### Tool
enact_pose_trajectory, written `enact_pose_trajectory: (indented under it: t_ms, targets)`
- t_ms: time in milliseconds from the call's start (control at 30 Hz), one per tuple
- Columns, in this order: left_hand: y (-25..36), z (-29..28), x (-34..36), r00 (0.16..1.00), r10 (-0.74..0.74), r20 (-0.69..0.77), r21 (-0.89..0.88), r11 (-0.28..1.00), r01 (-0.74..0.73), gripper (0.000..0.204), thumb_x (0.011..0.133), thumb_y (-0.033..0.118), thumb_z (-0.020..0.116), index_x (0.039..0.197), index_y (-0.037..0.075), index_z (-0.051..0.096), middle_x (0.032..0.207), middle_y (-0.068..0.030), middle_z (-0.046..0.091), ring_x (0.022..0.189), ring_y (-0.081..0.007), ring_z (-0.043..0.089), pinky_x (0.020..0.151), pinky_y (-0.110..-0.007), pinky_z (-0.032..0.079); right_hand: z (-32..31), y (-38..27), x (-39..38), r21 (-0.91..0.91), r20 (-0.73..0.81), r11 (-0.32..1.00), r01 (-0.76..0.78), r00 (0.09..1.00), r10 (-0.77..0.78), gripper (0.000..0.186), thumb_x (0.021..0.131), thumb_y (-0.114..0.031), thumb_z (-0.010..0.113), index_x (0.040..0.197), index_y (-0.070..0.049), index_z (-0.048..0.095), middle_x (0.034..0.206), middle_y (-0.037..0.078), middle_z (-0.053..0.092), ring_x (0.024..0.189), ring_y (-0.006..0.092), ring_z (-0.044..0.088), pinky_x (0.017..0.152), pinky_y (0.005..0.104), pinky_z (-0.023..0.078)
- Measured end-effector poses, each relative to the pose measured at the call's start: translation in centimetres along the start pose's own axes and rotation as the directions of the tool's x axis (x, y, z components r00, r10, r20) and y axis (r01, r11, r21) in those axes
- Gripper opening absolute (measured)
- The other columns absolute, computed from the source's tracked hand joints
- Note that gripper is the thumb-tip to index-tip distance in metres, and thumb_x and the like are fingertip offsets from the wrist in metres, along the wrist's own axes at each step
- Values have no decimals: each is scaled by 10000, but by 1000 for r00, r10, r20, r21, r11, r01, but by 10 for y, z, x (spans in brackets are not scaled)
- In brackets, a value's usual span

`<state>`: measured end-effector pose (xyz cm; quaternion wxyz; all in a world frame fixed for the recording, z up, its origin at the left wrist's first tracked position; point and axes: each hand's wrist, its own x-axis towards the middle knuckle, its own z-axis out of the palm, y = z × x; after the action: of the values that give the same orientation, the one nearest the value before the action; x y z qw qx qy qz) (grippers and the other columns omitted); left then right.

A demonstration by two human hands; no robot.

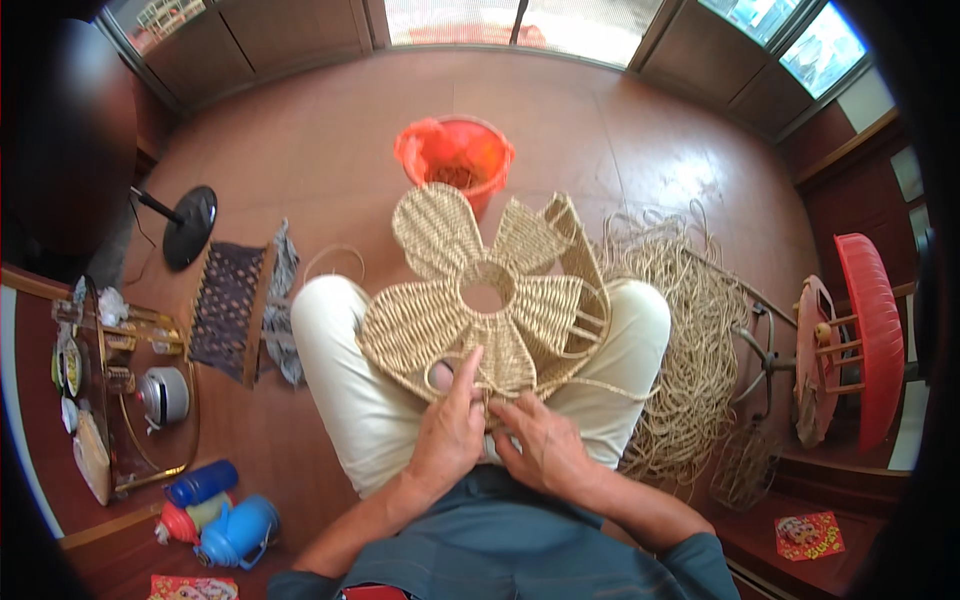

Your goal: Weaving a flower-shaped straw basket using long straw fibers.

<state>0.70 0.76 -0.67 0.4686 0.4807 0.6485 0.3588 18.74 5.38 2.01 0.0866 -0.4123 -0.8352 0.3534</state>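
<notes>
Across my lap lies a flower-shaped woven basket (415, 322) of tan straw rope, with broad petals round a ring that has a hole in its middle. At its near edge, my left hand (448, 432) has its index finger raised along the lowest petal, the other fingers curled at the rim. Beside it, my right hand (540, 440) pinches at the same rim with bent fingers. What the fingertips hold there is too small to make out. A strand of straw rope (615, 390) runs from the near rim to the right across my thigh. Bare frame wires show at the right petal.
A big heap of loose straw rope (690, 370) lies on the floor at my right, near a red round stool (865, 340). Ahead stands an orange-red bucket (490, 150) with a bag inside. At left are a patterned stool (230, 310), a kettle (163, 397) and a blue thermos jug (238, 530).
</notes>
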Motion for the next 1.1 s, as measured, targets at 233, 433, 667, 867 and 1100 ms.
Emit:
enact_pose_trajectory:
  t_ms: [233, 433, 667, 867, 1100]
  targets:
    - [4, -1, -1, 995, 98, -18, 214, 972, -92, 854, 993, -5, 611, 1750, 122, 238, 1061, -242, 750, 966, -481, 724, 879, -585, 559, 9, -1, -6, -101, -43, 994, 36, 998, -41, 422, 983, -206, 732, 1380, -83, 660, 1010, 151, 630, 845, 375, 707, 733, 491, 601]
    - [3, -4, 3, 994, 105, 27, 310, 945, -108, 857, 1008, 22, 644, 1750, 114, 226, 988, -223, 762, 900, -470, 739, 818, -577, 570, 4, 12, 9, -6, 14, 1000, 4, 1000, -4, 273, 976, -216, 719, 1210, -88, 776, 959, 138, 668, 845, 370, 727, 781, 495, 600]
    - [8, -2, 4, 999, 53, 4, 341, 939, -51, 832, 977, -8, 633, 1727, 94, 289, 1021, -207, 770, 910, -449, 747, 812, -546, 576, 7, 18, 11, 37, 42, 999, -9, 999, 7, 299, 966, -233, 720, 1219, -87, 780, 997, 138, 689, 897, 373, 741, 820, 490, 601]
    - [1, 2, -7, 986, 149, -81, 324, 939, -115, 796, 976, -1, 633, 1696, 87, 306, 1025, -207, 757, 894, -445, 755, 805, -543, 598, 9, 12, 7, 1, -15, 1000, 7, 1000, -7, 264, 947, -220, 734, 1174, -90, 772, 988, 129, 688, 897, 353, 746, 789, 493, 618]
    - [1, -13, -18, 974, -218, 57, -673, 712, 199, 479, 1016, 49, 672, 1460, 45, 491, 941, -26, 657, 595, -66, 530, 487, -244, 415, 17, 12, 2, 11, -158, 997, 72, 985, -69, 222, 943, -189, 766, 1146, -99, 748, 938, 108, 644, 787, 342, 721, 704, 483, 606]
